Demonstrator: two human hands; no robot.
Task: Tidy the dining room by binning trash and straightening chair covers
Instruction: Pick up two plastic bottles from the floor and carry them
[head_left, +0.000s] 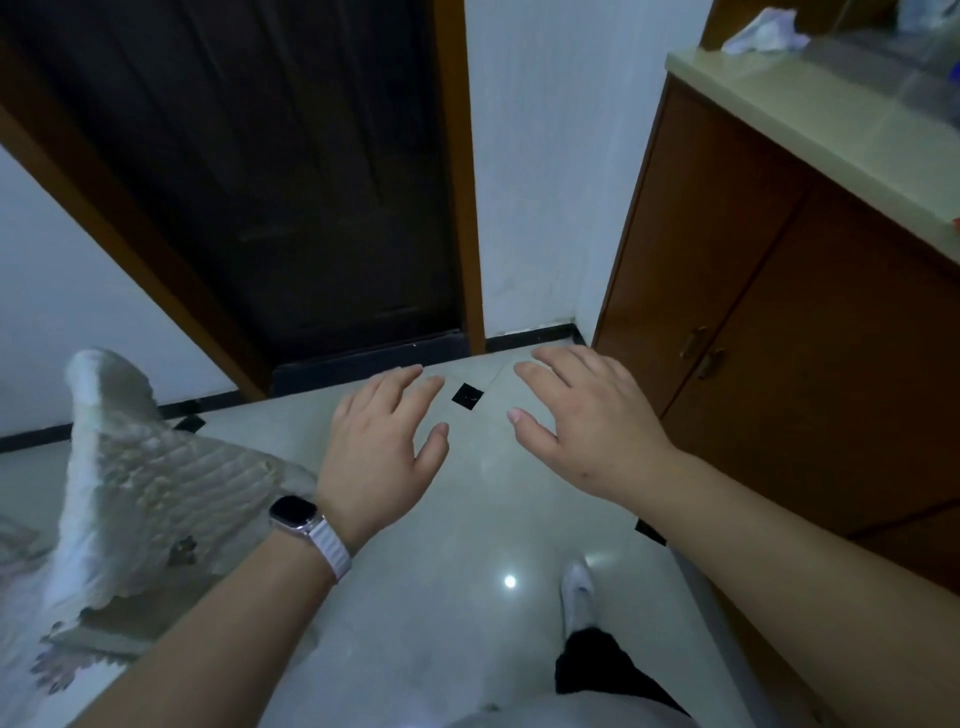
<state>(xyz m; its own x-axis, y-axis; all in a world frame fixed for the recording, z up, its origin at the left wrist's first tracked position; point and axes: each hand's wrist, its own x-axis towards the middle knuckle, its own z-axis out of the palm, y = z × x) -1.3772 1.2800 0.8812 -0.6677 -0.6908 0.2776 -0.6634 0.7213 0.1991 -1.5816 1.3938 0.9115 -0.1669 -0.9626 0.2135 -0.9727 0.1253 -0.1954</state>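
— Over the pale floor (415, 597), mid-frame, both hands are stretched out in front, palms down. Do they hold anything?
— Nothing. The left hand (382, 434) has its fingers spread and relaxed, thumb apart. The right hand (582, 421) is the same, fingers straight and loose. Neither touches a thing.
— Where is the chair cover from there?
— The chair cover (135, 483), white and quilted, lies at eight o'clock from the left hand, draped over a chair's back and seat. Its near edge comes just beside the left wrist, by the watch (293, 512), though I cannot tell whether they touch.
— Any trash?
— A crumpled white wad (763, 31) at one o'clock from the right hand, well apart, up on the countertop (779, 98) of the brown cabinet (779, 312). Paper or cloth, I cannot tell.
— And straight ahead?
— At twelve o'clock there is a dark door (291, 182) in a brown frame. Between the two hands sits a small black tile (466, 397) set in the floor. At six o'clock from the right hand there is a white shoe (577, 592)
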